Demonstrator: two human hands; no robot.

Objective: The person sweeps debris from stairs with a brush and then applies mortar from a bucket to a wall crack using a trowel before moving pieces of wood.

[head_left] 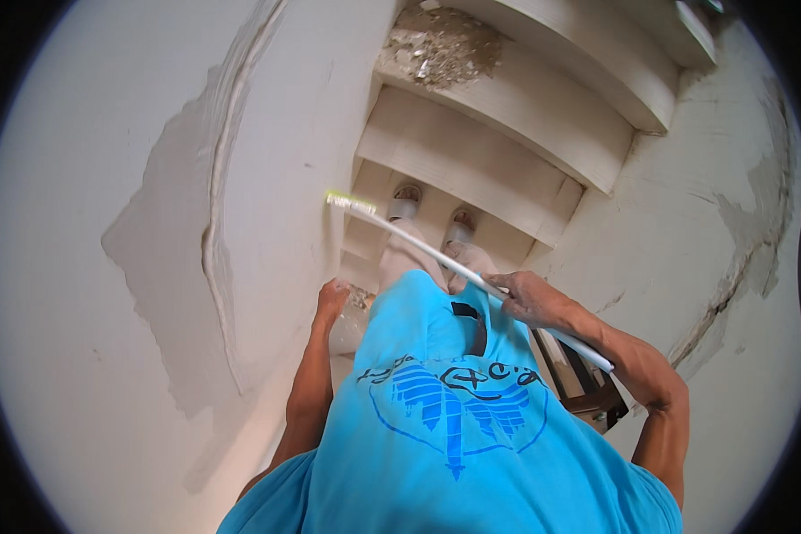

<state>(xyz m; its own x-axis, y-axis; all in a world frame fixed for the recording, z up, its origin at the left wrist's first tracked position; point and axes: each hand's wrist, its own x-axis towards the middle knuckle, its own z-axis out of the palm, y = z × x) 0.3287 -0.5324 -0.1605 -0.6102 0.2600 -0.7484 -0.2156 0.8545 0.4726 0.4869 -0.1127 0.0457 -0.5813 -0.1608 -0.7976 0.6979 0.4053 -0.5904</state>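
My right hand (529, 298) is wrapped round the white handle of a broom (436, 255). The handle slants across my front, its free end under my right forearm. Its narrow head (351, 203), with yellow-green and whitish bristles, is beside the left wall above the steps. Low by that same wall is my left hand (333, 295), its fingers curled in; I see nothing in them. Both of my feet (459, 226) stand on a stair tread, in open footwear.
Pale stairs (472, 147) curve up ahead and to the right. Rubble and dust (440, 44) lie on a higher step at the left. The left wall (165, 231) has a grey patch and a raised seam; the right wall (730, 285) is cracked. Dark-framed objects (596, 400) show behind my right side.
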